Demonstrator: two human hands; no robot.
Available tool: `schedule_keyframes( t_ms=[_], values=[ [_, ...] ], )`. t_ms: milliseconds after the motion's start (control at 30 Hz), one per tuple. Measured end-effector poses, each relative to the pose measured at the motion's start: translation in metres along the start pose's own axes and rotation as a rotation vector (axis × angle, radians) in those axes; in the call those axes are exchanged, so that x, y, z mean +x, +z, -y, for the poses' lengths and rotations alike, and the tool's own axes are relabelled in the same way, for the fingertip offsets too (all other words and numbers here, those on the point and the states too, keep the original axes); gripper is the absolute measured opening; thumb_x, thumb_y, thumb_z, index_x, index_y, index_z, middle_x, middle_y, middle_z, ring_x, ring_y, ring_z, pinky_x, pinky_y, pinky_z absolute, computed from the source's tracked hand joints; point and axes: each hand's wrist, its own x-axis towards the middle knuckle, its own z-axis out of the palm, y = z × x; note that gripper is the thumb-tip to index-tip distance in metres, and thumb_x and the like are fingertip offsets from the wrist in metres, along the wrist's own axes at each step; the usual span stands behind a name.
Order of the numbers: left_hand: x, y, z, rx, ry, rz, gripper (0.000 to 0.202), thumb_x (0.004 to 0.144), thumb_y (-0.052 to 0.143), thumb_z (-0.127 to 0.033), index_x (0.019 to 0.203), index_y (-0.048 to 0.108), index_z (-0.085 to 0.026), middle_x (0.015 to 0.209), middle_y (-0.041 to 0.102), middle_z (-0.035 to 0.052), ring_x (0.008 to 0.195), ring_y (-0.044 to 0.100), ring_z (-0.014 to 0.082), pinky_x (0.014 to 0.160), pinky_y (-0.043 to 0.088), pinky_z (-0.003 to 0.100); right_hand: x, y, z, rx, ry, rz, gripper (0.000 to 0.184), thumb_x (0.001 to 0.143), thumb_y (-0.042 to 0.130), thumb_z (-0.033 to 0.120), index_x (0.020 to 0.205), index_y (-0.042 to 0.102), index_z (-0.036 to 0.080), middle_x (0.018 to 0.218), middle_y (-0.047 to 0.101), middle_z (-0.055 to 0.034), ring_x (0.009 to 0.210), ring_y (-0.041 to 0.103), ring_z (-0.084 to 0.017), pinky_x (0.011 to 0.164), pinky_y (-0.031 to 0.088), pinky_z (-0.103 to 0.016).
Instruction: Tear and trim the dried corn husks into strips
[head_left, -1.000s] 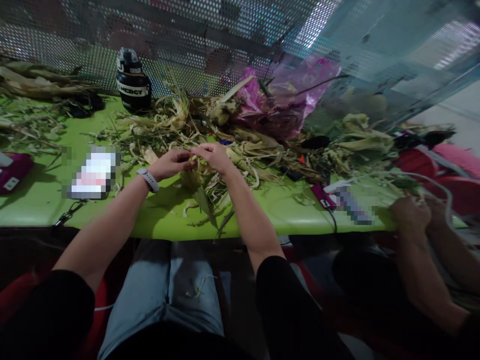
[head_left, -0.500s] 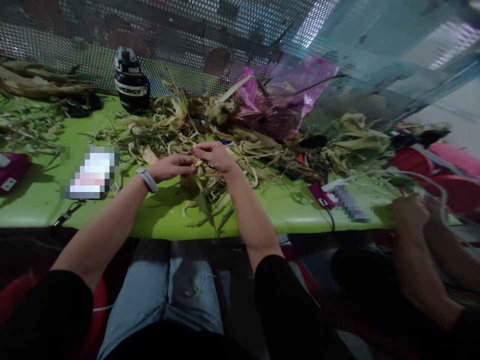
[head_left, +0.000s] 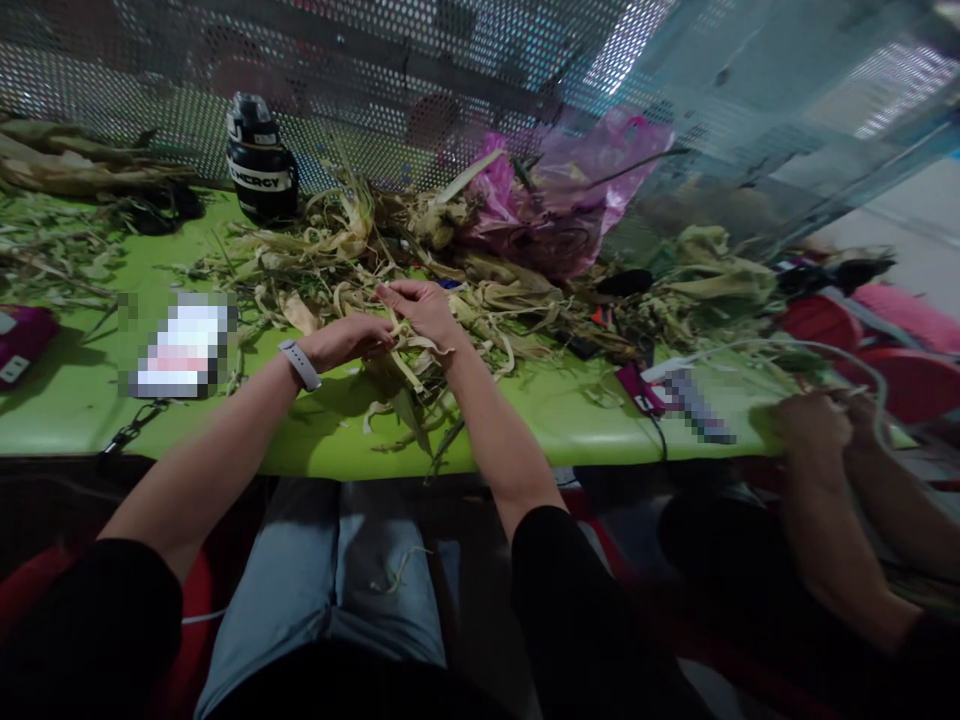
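Note:
Over the green table my two hands meet above a heap of dry, pale plant strips that look like corn husk. My right hand [head_left: 424,308] is closed with a pale husk strip [head_left: 407,370] between thumb and fingers; its loose ends hang below the palm. My left hand [head_left: 351,340], below a white wristband, has its bent fingertips against the same strip, close to the right fingers. The fingertips of the left hand are partly hidden. More husk strips [head_left: 405,415] lie under both hands, at the table's front edge.
A black bottle [head_left: 262,170] stands at the back left; a phone [head_left: 184,345] lies left of my wrist. Behind the husk heap [head_left: 322,240] is a pink plastic bag [head_left: 562,210]. A co-worker's hands [head_left: 814,420] are at the right, near a white cable [head_left: 787,345].
My left hand has turned and its fingers have bent downward. The husk strip has shifted, with an end now lying toward my right wrist. The co-worker's hands have moved slightly.

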Motion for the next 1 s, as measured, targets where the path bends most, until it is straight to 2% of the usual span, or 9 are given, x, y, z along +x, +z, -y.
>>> schedule_keyframes(
  t_ms=[100,267,367,433,533,600,700,833,1000],
  values=[
    [0.001,0.001,0.003,0.005,-0.019,-0.057,0.031,0.072,0.073,-0.04,0.056,0.057,-0.017,0.054,0.041,-0.0017,0.049,0.035,0.0091,0.049,0.031,0.027,0.001,0.003,-0.003,-0.02,-0.009,0.023,0.058,0.063,0.07,0.074,0.072,0.071,0.017,0.067,0.059,0.0016,0.066,0.048,-0.011,0.063,0.041,-0.024],
    [-0.001,-0.005,0.002,0.193,-0.002,0.012,0.031,0.069,0.081,-0.043,0.074,0.072,-0.014,0.054,0.046,-0.0017,0.047,0.035,0.0072,0.047,0.025,0.025,0.005,0.001,-0.013,0.016,0.039,-0.061,0.055,0.071,0.067,0.071,0.082,0.07,0.017,0.057,0.046,0.0045,0.054,0.039,-0.009,0.053,0.035,-0.025],
    [0.0,-0.011,0.002,0.152,0.117,-0.11,0.034,0.07,0.08,-0.048,0.075,0.071,-0.015,0.057,0.046,-0.0022,0.049,0.034,0.0063,0.046,0.023,0.024,0.009,-0.005,-0.017,0.141,0.163,-0.1,0.055,0.082,0.053,0.072,0.085,0.067,0.018,0.056,0.045,0.0037,0.05,0.038,-0.01,0.052,0.039,-0.027],
    [0.003,-0.015,0.004,0.1,0.194,-0.224,0.037,0.069,0.081,-0.05,0.07,0.066,-0.016,0.057,0.043,-0.0031,0.05,0.033,0.006,0.047,0.023,0.024,0.01,-0.009,-0.014,0.214,0.217,-0.078,0.058,0.088,0.04,0.069,0.085,0.066,0.018,0.061,0.051,0.0003,0.054,0.045,-0.012,0.058,0.047,-0.03],
    [0.007,-0.017,0.006,0.051,0.235,-0.337,0.043,0.068,0.082,-0.053,0.065,0.059,-0.017,0.055,0.037,-0.005,0.048,0.029,0.0058,0.047,0.02,0.025,0.007,-0.009,-0.007,0.208,0.116,-0.026,0.057,0.091,0.037,0.065,0.087,0.066,0.017,0.074,0.061,-0.0038,0.068,0.056,-0.015,0.073,0.053,-0.032],
    [0.009,-0.016,0.007,0.05,0.238,-0.368,0.044,0.067,0.082,-0.054,0.065,0.058,-0.017,0.054,0.036,-0.0056,0.048,0.027,0.0059,0.047,0.018,0.026,0.004,-0.005,-0.004,0.159,0.01,-0.027,0.05,0.085,0.051,0.066,0.09,0.066,0.018,0.082,0.065,-0.0038,0.075,0.059,-0.015,0.079,0.053,-0.032],
    [0.009,-0.015,0.007,0.102,0.226,-0.331,0.043,0.067,0.082,-0.052,0.066,0.058,-0.017,0.054,0.037,-0.0054,0.048,0.029,0.0061,0.048,0.019,0.026,0.003,0.003,-0.007,0.084,-0.068,-0.105,0.048,0.076,0.066,0.064,0.091,0.065,0.019,0.089,0.067,-0.0026,0.08,0.06,-0.015,0.08,0.053,-0.03],
    [0.006,-0.014,0.006,0.198,0.21,-0.258,0.041,0.069,0.082,-0.048,0.064,0.056,-0.017,0.056,0.042,-0.0042,0.051,0.035,0.0065,0.049,0.025,0.024,0.005,0.006,-0.014,0.004,-0.103,-0.189,0.045,0.082,0.059,0.063,0.086,0.061,0.019,0.084,0.063,-0.002,0.082,0.059,-0.014,0.078,0.051,-0.029],
    [0.005,-0.015,0.006,0.225,0.215,-0.236,0.037,0.072,0.08,-0.044,0.062,0.056,-0.017,0.055,0.046,-0.0029,0.051,0.039,0.0073,0.05,0.029,0.024,0.006,0.004,-0.015,0.036,-0.082,-0.233,0.047,0.078,0.064,0.065,0.082,0.062,0.018,0.076,0.06,0.0007,0.072,0.057,-0.012,0.073,0.05,-0.027]
  ],
)
